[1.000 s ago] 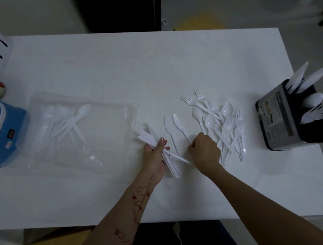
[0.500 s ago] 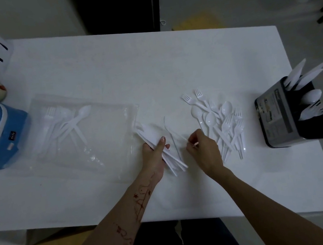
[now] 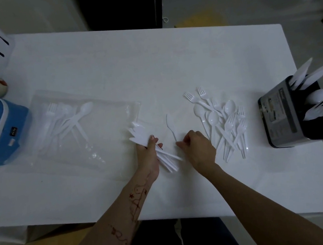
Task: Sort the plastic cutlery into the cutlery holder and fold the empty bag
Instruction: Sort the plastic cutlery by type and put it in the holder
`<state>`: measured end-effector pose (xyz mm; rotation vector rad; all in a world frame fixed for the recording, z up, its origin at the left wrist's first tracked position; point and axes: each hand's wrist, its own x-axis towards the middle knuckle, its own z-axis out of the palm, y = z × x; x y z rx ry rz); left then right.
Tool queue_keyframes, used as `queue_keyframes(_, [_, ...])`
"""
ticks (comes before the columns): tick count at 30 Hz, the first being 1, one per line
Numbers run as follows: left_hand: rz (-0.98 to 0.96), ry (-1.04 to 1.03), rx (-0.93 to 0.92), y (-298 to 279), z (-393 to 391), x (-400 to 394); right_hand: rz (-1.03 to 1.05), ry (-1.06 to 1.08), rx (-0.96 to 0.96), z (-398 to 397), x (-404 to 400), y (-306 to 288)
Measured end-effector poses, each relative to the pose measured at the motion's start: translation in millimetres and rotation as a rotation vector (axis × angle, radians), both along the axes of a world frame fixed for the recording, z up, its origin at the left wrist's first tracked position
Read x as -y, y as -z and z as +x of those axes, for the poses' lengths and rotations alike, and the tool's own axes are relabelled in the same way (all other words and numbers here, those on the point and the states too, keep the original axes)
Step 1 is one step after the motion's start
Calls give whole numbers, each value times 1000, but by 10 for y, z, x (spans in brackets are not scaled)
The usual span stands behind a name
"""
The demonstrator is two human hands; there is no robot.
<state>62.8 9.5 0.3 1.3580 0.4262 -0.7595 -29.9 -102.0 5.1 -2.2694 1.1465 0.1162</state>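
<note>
A fan of flat white plastic knives (image 3: pixel 156 148) is gripped by the left hand (image 3: pixel 147 155); a single thin knife (image 3: pixel 171 128) is pinched at its handle by the right hand (image 3: pixel 197 148).

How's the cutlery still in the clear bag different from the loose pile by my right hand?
The cutlery in the bag lies inside the clear bag at the table's left; the loose pile sits bare on the table, nearer the black holder. The bagged lot looks smaller; the pile holds more pieces. Both show white plastic forks and spoons.
</note>
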Motion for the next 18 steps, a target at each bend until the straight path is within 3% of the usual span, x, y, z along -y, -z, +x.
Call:
queue_keyframes(9, [-61,82,-93,-29,14,-87,22,0,-117,76,-35,-34])
queue_keyframes(13, [-92,107,-158,-56,22,-73,119,73,16,-34,54,-48])
queue_keyframes(18, [-62,133,-91,-96,-3,-10,257,155,232,-157,100,-50])
